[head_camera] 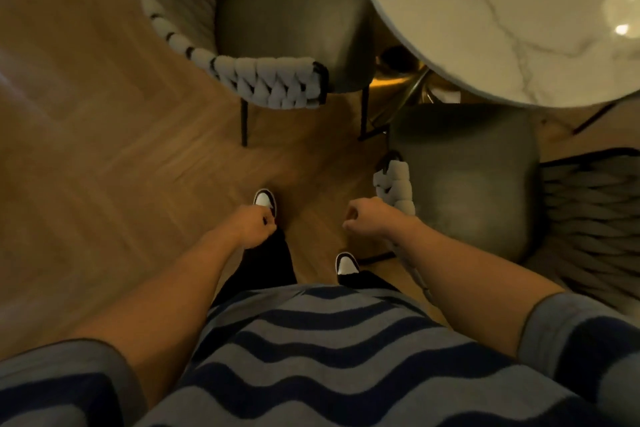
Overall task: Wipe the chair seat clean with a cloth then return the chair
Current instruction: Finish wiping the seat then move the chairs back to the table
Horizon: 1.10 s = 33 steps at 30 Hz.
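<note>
Two grey chairs with woven light-grey armrests stand at a round marble table (502, 10). One chair (287, 24) is ahead at the top centre, its dark seat partly under the table edge. The other chair (464, 184) is on my right, its seat bare. My left hand (256, 224) hangs in front of me with fingers curled and holds nothing. My right hand (367, 218) is also curled and empty, just left of the right chair's woven armrest (394, 184). No cloth is in view.
Wooden herringbone floor (104, 149) spreads to the left and between the chairs. The table's brass base (401, 80) shows under the tabletop. My two shoes (265, 199) stand on the floor between the chairs.
</note>
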Tool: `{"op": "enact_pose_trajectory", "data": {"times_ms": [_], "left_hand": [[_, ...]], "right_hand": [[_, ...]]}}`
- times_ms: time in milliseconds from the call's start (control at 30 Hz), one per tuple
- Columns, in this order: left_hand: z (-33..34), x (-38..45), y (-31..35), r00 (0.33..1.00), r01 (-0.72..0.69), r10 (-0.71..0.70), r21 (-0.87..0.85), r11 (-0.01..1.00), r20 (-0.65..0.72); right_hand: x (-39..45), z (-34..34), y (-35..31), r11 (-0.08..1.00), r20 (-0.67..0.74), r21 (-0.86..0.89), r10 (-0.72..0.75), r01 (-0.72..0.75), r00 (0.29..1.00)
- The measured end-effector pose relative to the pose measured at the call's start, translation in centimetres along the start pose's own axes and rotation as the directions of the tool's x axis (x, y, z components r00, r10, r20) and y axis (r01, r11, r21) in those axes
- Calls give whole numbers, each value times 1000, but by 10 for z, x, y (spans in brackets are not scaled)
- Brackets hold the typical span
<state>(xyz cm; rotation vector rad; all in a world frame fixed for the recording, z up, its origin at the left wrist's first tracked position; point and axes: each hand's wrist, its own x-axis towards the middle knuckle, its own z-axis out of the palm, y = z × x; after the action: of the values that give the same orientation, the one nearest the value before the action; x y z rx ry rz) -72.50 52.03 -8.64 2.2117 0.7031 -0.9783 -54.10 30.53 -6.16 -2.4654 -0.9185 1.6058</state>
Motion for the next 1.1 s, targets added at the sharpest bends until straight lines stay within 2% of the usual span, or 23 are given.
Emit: {"op": "enact_pose_trajectory", "data": {"times_ms": [167,333,433,567,667,733,833,900,933,1000,1067,1100], "left_hand": [[-80,45,-3,988,-147,138,151,978,72],[-137,85,9,952,-302,268,328,895,144],[-159,103,22,928,-371,325,348,861,185],[-174,129,35,892,-450,424,371,812,155],[-180,150,45,846,-512,527,398,761,80],[-185,165,53,804,-543,594,422,726,11],[-195,190,68,687,-568,709,489,662,-161],[-200,208,77,633,-518,733,567,640,-250],[-202,216,80,639,-477,721,597,646,-270],[-205,234,83,702,-406,665,623,668,-256],[-208,249,80,744,-362,630,657,661,-223],[-210,255,79,739,-353,634,670,653,-228]], "right_hand": [[23,-16,-32,975,-62,194,121,-106,991],[37,-20,-53,933,-161,339,183,-120,970],[45,-25,-55,902,-211,408,245,-142,946],[49,-40,-44,870,-285,469,315,-155,905],[47,-48,-21,845,-394,512,390,-154,832],[46,-53,-3,833,-479,529,448,-160,755],[47,-53,26,823,-595,526,537,-215,599],[52,-45,41,824,-617,490,558,-284,555],[56,-39,45,817,-596,479,571,-321,564],[66,-28,49,794,-550,474,604,-380,577],[77,-19,50,788,-566,435,616,-436,548],[81,-18,50,785,-589,404,616,-470,522]]}}
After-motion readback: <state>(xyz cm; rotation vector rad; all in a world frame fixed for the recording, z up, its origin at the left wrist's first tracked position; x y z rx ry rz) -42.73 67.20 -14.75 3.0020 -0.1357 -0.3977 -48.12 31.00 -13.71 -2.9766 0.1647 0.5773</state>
